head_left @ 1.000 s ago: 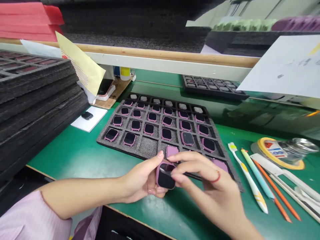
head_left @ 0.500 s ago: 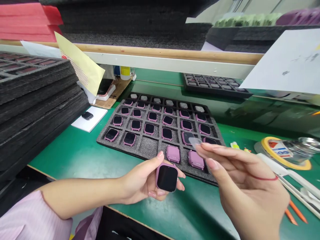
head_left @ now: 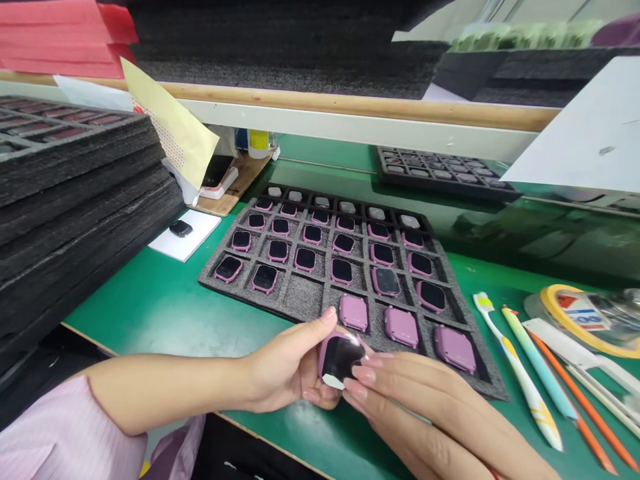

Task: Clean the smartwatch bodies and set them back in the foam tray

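My left hand [head_left: 287, 363] is closed round a pink smartwatch body [head_left: 339, 358] with a black screen, held just in front of a dark foam tray [head_left: 305, 301]. My right hand [head_left: 425, 410] lies alongside, fingers stretched, with fingertips pressed on the watch's lower right edge where a small white film corner shows. The tray holds several pink watch bodies [head_left: 383, 254] screen up, and three in the front row [head_left: 401, 327] lie face down.
A tall stack of foam trays [head_left: 75, 200] stands at left. Toothbrushes [head_left: 515, 370], orange sticks and a yellow tape roll [head_left: 583, 313] lie at right. A second tray [head_left: 443, 172] sits further back under a shelf; a white pad with a dark part [head_left: 181, 230] lies left.
My right hand, which had lifted away to the right with a clear film piece, has come back down onto the watch in my left hand. The view shifted slightly.
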Demonstrator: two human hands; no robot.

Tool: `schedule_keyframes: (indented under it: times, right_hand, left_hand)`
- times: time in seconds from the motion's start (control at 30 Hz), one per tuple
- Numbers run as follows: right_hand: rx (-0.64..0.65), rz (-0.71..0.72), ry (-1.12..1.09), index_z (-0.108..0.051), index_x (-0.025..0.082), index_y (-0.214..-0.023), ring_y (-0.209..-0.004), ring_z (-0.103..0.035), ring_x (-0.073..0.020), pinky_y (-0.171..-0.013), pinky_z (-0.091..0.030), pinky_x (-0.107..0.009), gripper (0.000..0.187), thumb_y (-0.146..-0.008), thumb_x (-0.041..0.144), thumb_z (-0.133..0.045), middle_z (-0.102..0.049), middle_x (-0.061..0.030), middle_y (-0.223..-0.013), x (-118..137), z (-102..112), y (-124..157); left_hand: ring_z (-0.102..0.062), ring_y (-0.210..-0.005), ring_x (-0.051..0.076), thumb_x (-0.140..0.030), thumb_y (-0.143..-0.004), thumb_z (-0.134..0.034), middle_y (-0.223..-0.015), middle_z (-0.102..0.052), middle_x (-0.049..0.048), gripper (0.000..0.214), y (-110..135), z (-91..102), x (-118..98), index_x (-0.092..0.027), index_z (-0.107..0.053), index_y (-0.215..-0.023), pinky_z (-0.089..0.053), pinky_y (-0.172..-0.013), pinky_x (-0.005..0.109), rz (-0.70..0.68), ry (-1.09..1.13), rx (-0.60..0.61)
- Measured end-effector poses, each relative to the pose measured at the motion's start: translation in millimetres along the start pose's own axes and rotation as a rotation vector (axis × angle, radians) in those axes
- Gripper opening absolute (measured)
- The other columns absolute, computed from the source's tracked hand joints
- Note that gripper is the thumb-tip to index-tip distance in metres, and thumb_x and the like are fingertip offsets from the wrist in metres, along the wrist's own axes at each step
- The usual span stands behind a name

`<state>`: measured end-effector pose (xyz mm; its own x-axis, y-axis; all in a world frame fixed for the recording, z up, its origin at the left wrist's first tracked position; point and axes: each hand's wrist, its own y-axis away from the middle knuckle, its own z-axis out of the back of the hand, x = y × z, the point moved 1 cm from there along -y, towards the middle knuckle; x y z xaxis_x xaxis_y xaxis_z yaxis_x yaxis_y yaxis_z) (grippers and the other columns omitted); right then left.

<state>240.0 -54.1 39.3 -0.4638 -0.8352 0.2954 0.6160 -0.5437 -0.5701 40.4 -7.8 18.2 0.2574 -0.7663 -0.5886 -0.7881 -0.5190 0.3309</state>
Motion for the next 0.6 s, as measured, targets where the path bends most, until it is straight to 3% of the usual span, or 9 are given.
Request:
schedule_keyframes:
  times: [0.13,0.2,0.3,0.37,0.43,0.5,0.6]
  right_hand:
    - [0.033,0.043,-0.032,-0.047,0.025,-0.151,-0.115,-0.070,-0.0155,-0.108,-0.051,-0.026,0.046,-0.109,0.028,-0.028,-0.077,-0.0006,-0.119,0,-1,-1]
    - [0.000,0.034,-0.005,-0.058,0.023,-0.142,-0.112,-0.070,-0.0158,-0.106,-0.052,-0.027,0.040,-0.106,0.023,-0.040,-0.078,-0.0010,-0.114,1,-8,-3]
    - [-0.167,0.036,0.091,-0.072,0.020,-0.113,-0.099,-0.071,-0.0177,-0.101,-0.052,-0.032,0.023,-0.092,0.016,-0.068,-0.079,-0.0021,-0.098,3,-20,-10]
    - [-0.243,-0.027,0.122,-0.070,0.019,-0.113,-0.085,-0.068,-0.0182,-0.090,-0.054,-0.035,0.027,-0.087,0.025,-0.075,-0.076,-0.0031,-0.088,4,-27,-16]
    - [-0.229,-0.143,0.088,-0.063,0.017,-0.125,-0.074,-0.063,-0.0175,-0.074,-0.053,-0.034,0.045,-0.089,0.041,-0.072,-0.070,-0.0025,-0.081,4,-33,-20]
    - [-0.192,-0.242,0.009,-0.057,0.018,-0.130,-0.070,-0.060,-0.0163,-0.064,-0.050,-0.031,0.050,-0.090,0.045,-0.070,-0.063,-0.0003,-0.076,4,-36,-22]
    - [-0.186,-0.300,-0.110,-0.057,0.021,-0.121,-0.077,-0.061,-0.0169,-0.068,-0.052,-0.029,0.039,-0.090,0.040,-0.071,-0.064,-0.0016,-0.083,4,-35,-21]
  left_hand:
    - [-0.037,-0.046,0.006,-0.070,-0.083,-0.061,-0.064,-0.051,-0.0033,0.055,0,0.0,1,-0.015,-0.061,-0.088,-0.015,-0.045,0.023,0.011,-0.002,-0.021]
    - [-0.039,-0.046,0.006,-0.071,-0.080,-0.064,-0.063,-0.050,-0.0037,0.057,-1,0.3,2,-0.015,-0.061,-0.089,-0.016,-0.044,0.022,0.004,-0.007,-0.029]
    - [-0.038,-0.044,0.005,-0.073,-0.077,-0.067,-0.062,-0.050,-0.0047,0.058,-2,1.0,2,-0.016,-0.059,-0.088,-0.017,-0.042,0.020,-0.052,-0.050,-0.063]
    - [-0.037,-0.041,0.004,-0.075,-0.076,-0.065,-0.061,-0.050,-0.0056,0.060,-2,1.5,3,-0.016,-0.057,-0.086,-0.017,-0.039,0.020,-0.105,-0.114,-0.081]
    - [-0.036,-0.040,0.003,-0.077,-0.076,-0.064,-0.064,-0.051,-0.0055,0.062,-2,1.7,5,-0.016,-0.057,-0.086,-0.018,-0.038,0.019,-0.144,-0.193,-0.086]
    - [-0.037,-0.041,0.002,-0.077,-0.077,-0.063,-0.068,-0.053,-0.0044,0.062,-1,1.6,6,-0.016,-0.058,-0.087,-0.019,-0.037,0.018,-0.170,-0.257,-0.087]
    - [-0.037,-0.042,0.003,-0.075,-0.079,-0.063,-0.068,-0.055,-0.0030,0.061,-1,1.0,6,-0.014,-0.060,-0.087,-0.022,-0.038,0.017,-0.185,-0.243,-0.114]
